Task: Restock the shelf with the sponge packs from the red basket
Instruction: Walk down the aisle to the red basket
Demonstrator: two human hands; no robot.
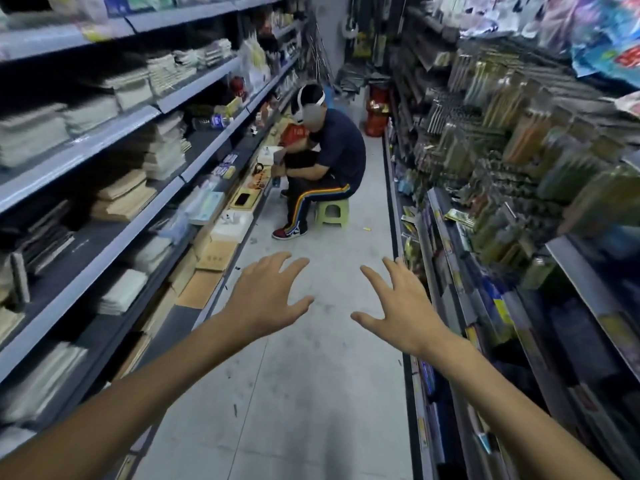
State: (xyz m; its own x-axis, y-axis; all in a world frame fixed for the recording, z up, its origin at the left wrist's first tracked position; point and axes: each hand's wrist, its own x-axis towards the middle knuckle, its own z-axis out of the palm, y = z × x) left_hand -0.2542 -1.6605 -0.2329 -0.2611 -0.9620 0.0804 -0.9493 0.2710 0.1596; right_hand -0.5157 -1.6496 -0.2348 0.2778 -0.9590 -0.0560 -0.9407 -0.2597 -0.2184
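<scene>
My left hand (266, 299) and my right hand (401, 313) are stretched out side by side over the grey aisle floor, fingers spread, both holding nothing. A red basket (294, 135) shows far down the aisle on the left, partly hidden behind a seated person. Grey shelves (104, 140) on the left carry stacks of pale flat packs; blur keeps me from telling which are sponge packs.
A person in a dark shirt (332, 150) sits on a small green stool (330, 211) in the middle of the aisle. Cardboard boxes (216, 254) line the left shelf's bottom. The right shelving (519, 168) holds hanging packaged goods. Red containers (375, 109) stand at the aisle's far end.
</scene>
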